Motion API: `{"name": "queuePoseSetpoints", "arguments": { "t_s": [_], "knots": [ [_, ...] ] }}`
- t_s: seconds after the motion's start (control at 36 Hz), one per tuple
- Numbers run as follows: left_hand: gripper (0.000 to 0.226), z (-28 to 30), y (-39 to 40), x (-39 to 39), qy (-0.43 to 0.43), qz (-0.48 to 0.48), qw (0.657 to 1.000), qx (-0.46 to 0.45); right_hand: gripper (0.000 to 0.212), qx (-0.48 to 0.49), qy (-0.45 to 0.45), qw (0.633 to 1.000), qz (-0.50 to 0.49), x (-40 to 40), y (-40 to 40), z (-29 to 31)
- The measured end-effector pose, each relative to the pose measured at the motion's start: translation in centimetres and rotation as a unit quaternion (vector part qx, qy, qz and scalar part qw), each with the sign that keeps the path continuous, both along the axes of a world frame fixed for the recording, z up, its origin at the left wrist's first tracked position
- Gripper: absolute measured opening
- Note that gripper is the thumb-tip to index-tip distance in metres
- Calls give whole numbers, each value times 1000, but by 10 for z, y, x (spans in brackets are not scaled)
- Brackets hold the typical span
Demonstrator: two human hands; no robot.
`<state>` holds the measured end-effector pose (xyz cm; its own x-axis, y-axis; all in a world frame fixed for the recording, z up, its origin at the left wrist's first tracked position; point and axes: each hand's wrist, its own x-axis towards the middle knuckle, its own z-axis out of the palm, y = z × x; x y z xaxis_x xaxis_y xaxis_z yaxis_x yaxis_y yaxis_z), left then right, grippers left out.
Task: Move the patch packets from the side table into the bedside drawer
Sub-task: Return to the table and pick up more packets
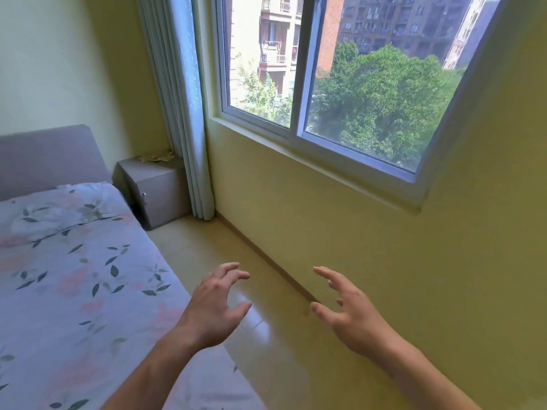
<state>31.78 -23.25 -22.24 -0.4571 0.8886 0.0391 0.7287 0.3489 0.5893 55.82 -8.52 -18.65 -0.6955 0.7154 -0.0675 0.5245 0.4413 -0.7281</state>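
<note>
The task stands at its approach stage; nothing has been picked up. The left hand (214, 303) and the right hand (344, 309) are both raised in front of the person, over the glossy floor (207, 255), fingers spread and loosely bent, thumbs apart from the fingers, each holding nothing.

The patch packets (156, 157) appear as a small heap of pale, tan, flat paper-like pieces on top of the side table (154, 190), in the far corner between the bed (74, 276) and the curtain (183, 113). At this range I cannot tell how many there are or read any marking. They lie well apart from both hands.

The side table is a boxy grey cabinet with flat matte faces and a small metal knob (144, 196) on its front. That knob suggests the drawer, which looks closed; I judge this from the flush front only.

Next move, in my judgement: walk down the narrow strip of floor to the corner, pull the front open by the knob with one hand, then gather the thin packets with the other. Being flat and light, they may need a fingertip pinch at an edge and could slide or scatter.

The bedcover is soft floral cloth; the curtain hangs in stiff pale pleats; the window (340, 84) has a smooth white frame.
</note>
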Motion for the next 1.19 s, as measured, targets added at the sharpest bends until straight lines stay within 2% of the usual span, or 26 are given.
{"name": "queuePoseSetpoints", "arguments": {
  "t_s": [0.14,0.33,0.44,0.56,0.69,0.92,1.06,1.19],
  "knots": [
    [49,-9,87,-22,14,16,1000,-14,65,-11,-7,999,31,-30,97,-14],
    [47,-35,192,-63,5,101,994,-42,66,-21,-34,993,108,-83,238,-38],
    [44,-47,231,-80,-12,153,987,-56,66,-17,-51,985,161,-117,309,-43],
    [44,-51,243,-94,-25,203,976,-73,62,-19,-32,980,194,-171,361,-46],
    [44,-55,220,-129,-42,294,952,-81,59,-65,-9,964,256,-269,374,-60],
    [42,-55,196,-225,-43,410,907,-86,61,-65,-6,921,384,-436,360,-70],
    [40,-56,215,-326,-49,414,906,-71,61,-43,-11,922,384,-534,386,-63],
    [40,-39,263,-431,-44,386,920,-57,61,-24,-1,931,365,-625,424,-54]
  ]
}}
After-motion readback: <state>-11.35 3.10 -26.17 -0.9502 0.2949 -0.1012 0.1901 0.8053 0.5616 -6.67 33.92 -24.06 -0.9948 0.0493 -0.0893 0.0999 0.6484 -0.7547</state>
